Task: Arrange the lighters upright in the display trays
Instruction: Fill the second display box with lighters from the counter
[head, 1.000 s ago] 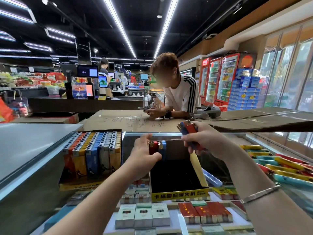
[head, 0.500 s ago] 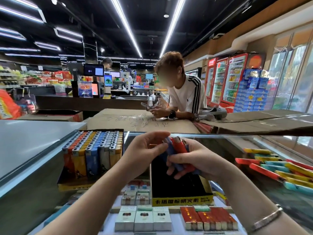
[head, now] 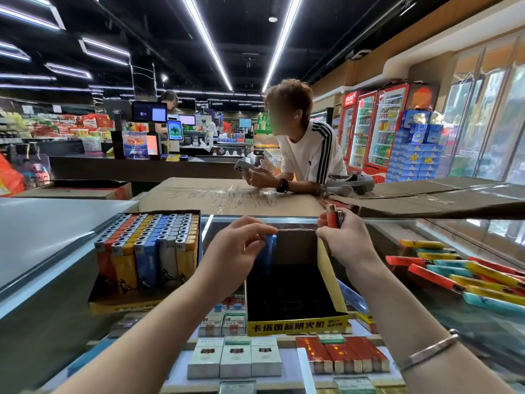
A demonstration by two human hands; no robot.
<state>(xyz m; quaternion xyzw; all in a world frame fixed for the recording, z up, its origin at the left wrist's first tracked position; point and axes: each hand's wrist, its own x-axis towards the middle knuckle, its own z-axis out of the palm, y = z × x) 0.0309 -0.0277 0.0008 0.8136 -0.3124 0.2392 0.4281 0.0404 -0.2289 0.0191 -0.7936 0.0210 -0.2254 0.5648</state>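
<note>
Lighters: light, rigid, smooth plastic. Your left hand [head: 237,248] pinches a blue lighter [head: 268,251] over the empty tray [head: 297,327]; your right hand [head: 345,241] grips a red lighter [head: 331,219]. Grip mid-body.

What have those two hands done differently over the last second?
Half a second ago the hands met over the black tray; now they have parted. The left hand took a blue lighter and lowers it into the tray's back left corner. The right hand drew back right, keeping the orange lighter. The full tray and loose lighters stayed put.
</note>
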